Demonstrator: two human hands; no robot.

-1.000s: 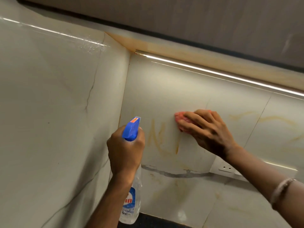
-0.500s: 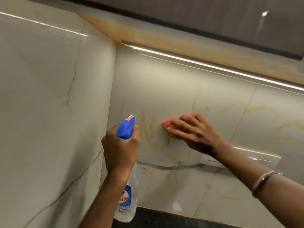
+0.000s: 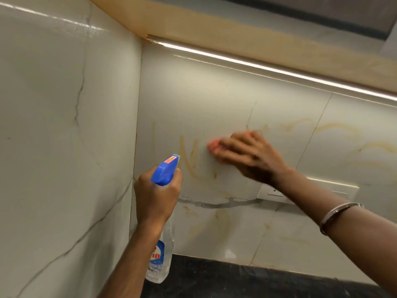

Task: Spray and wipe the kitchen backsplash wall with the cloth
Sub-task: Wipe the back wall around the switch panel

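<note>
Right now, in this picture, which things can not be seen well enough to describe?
Head view only:
- Cloth: mostly hidden under the right hand, and both are motion-blurred.
- Bottle: its trigger and neck are covered by the left hand; the label is partly covered and too small to read.
- Socket: half hidden behind the right forearm.

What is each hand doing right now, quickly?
Left hand: grips the spray bottle by its neck.
Right hand: flat fingers press the pink cloth on the backsplash wall.
</note>
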